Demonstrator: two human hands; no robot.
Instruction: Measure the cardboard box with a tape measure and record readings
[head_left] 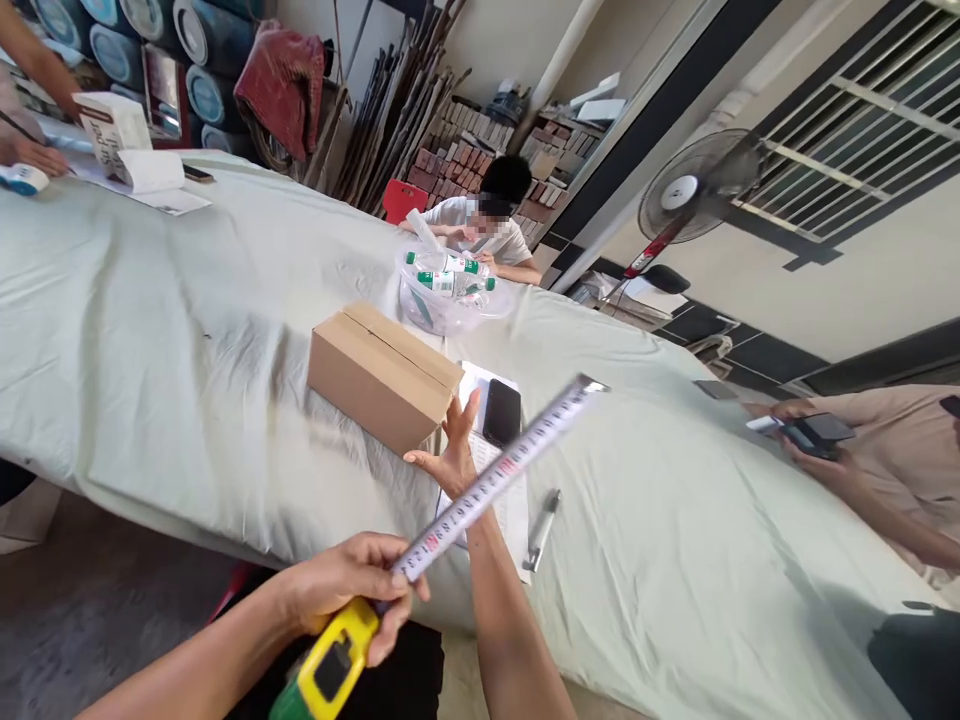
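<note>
My left hand (352,585) is closed around a yellow tape measure (330,670) at the bottom of the view. Its blade (517,460) is pulled out and slants up to the right, in the air above the table. My right hand (454,455) is open with fingers spread. It hovers under the blade, at the near right end of a closed cardboard box (379,375). I cannot tell whether it touches the box. The box lies on a table covered in pale green cloth (150,330).
A black phone (502,412) lies on papers (487,385) beside the box, with a silver pen (541,530) nearer me. A clear tub of bottles (450,290) stands before a seated person. Another person's hands hold a phone (814,435) at right. A fan (694,190) stands behind.
</note>
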